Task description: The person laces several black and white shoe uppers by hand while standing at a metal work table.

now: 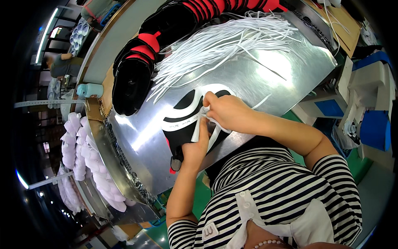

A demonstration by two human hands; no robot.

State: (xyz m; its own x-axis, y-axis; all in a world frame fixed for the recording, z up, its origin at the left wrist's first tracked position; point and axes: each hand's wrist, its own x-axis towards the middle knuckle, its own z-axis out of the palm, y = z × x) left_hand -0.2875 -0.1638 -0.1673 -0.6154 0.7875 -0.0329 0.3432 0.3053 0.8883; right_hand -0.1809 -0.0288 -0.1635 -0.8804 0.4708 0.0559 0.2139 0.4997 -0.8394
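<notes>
A black and white shoe upper [178, 137] lies on the metal tabletop in front of me, with a little red at its heel end. My left hand [198, 145] is closed on its near side, the thumb pointing up along the white opening edge. At the opening, my right hand [230, 112] pinches a white shoelace [213, 121] between thumb and bent forefinger. Both hands' fingertips nearly meet there, and they partly hide the eyelets. Beyond my right wrist, a white lace end [262, 102] sticks out over the metal.
Many loose white laces [224, 47] are spread across the metal tabletop [145, 170]. Nested black and red shoe uppers [132, 83] curve along the far and left side. A chain track [128, 174] borders the left edge. A light blue cup [90, 90] stands beyond it, near white bundles [89, 153].
</notes>
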